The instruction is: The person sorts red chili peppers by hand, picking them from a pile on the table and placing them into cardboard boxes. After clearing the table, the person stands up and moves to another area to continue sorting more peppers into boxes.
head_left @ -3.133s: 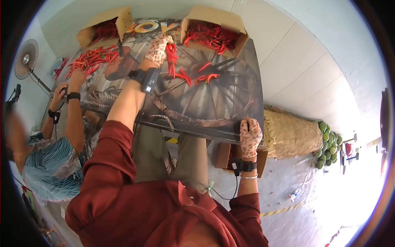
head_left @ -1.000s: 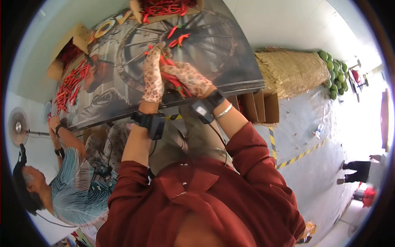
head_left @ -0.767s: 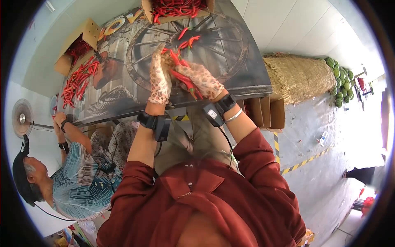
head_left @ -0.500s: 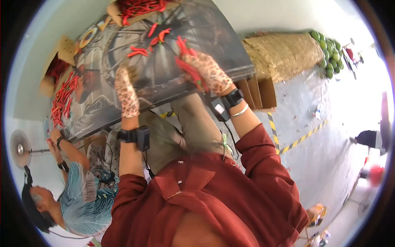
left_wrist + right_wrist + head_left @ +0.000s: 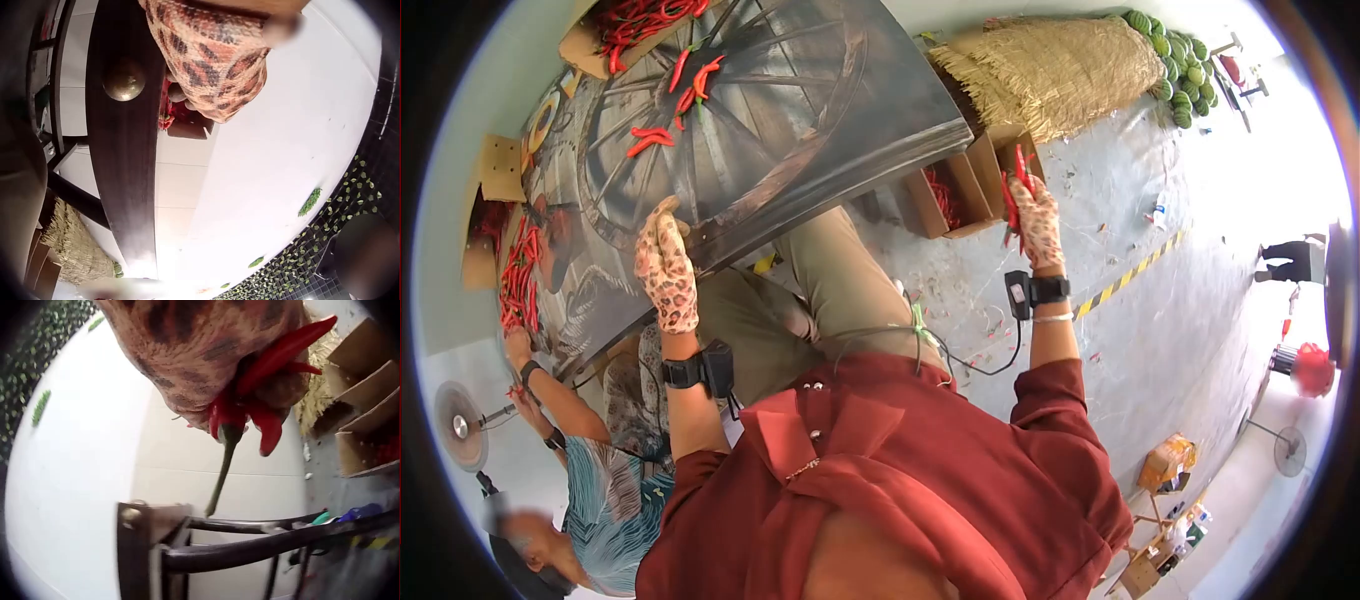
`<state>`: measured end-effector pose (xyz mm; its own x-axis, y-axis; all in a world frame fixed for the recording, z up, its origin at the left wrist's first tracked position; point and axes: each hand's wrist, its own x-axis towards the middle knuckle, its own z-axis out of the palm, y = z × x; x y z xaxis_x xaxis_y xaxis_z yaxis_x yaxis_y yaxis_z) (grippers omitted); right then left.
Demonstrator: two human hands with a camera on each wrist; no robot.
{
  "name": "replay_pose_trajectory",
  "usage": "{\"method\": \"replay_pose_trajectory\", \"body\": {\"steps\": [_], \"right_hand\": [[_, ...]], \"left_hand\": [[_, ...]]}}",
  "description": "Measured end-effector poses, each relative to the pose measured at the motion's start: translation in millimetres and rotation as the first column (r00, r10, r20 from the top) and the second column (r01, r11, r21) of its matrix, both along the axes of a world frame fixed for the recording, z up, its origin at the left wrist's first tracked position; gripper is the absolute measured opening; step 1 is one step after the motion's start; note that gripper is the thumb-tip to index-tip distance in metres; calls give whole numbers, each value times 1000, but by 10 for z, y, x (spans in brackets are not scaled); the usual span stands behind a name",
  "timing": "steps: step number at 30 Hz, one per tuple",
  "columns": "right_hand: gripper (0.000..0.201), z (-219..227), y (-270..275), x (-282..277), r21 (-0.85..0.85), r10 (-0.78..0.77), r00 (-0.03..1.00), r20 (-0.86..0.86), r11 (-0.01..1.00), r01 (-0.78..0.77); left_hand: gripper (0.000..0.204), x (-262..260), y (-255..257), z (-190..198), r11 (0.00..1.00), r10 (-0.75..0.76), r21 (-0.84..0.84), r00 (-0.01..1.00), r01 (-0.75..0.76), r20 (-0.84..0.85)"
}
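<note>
My right hand [image 5: 1038, 222], in a spotted glove, grips a small bunch of red chili peppers [image 5: 1013, 205] off the table's right side, above the floor and just right of open cardboard boxes [image 5: 975, 205]. In the right wrist view a green stem [image 5: 225, 469] hangs below the gloved fingers. My left hand [image 5: 666, 270], gloved alike, is at the front edge of the table [image 5: 820, 165] with its fingers loosely bent and nothing visible in them. Several loose chili peppers [image 5: 650, 140] lie on the tabletop beyond it.
A tipped carton [image 5: 580, 48] spills chili peppers at the table's back; another carton [image 5: 500, 170] and a chili pile [image 5: 522, 275] are at the left, beside a seated person [image 5: 605, 500]. Straw matting [image 5: 1060, 75] and watermelons [image 5: 1180, 70] lie beyond the floor boxes.
Both hands were together at the chili bunch, then parted. My right hand has carried the bunch right, off the table; my left hand has drawn back to the table's edge. The head view has turned.
</note>
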<state>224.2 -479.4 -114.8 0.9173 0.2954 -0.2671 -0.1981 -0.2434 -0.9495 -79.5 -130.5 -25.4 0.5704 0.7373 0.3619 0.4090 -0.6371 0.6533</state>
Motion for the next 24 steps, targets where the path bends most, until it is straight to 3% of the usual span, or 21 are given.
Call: {"method": "replay_pose_trajectory", "body": {"steps": [3,5,7,8,9,10,11,12,13,15,17,19,22,24], "right_hand": [[32,-661,93,246,-266,92,951,296,964,-10],[42,-894,197,387,-436,172,945,277,899,-36],[56,-1277,232,551,-625,317,877,362,780,-24],[61,-1353,273,603,-665,338,881,331,746,-36],[66,-1393,306,608,-699,364,880,305,713,-52],[63,-1348,374,609,-705,377,880,290,705,-69],[61,-1278,427,595,-714,388,878,279,696,-81],[55,-1256,446,569,-644,374,854,361,762,-62],[50,-1232,449,550,-571,348,829,437,820,-43],[36,-777,540,409,-448,267,850,454,893,-42],[30,-486,560,404,-378,201,830,521,926,13],[28,0,634,260,-345,156,747,646,933,104],[29,614,776,60,-248,163,649,743,968,41],[25,901,951,-140,-228,190,716,671,973,-45]], "left_hand": [[33,4,17,-33,999,11,51,1000,-10,-26],[30,3,9,-29,998,51,26,995,-49,-83],[26,-124,138,-252,960,29,279,980,27,-196],[26,-79,88,-163,968,43,251,970,20,-241],[26,-122,123,-213,813,79,569,945,122,-316],[24,-107,114,-194,814,73,574,965,88,-252],[21,-38,42,-118,943,50,332,994,-13,-102],[19,-28,42,-96,869,71,494,990,-2,-121],[19,-17,51,-63,883,11,470,998,20,-65],[18,-25,4,3,984,9,176,1000,-13,28],[22,-68,36,-70,984,-3,176,999,-6,50],[19,-33,2,-5,973,15,232,999,-23,36],[20,-35,4,28,982,23,185,999,-32,45],[22,-50,13,64,986,-23,163,1000,23,-2]]}}
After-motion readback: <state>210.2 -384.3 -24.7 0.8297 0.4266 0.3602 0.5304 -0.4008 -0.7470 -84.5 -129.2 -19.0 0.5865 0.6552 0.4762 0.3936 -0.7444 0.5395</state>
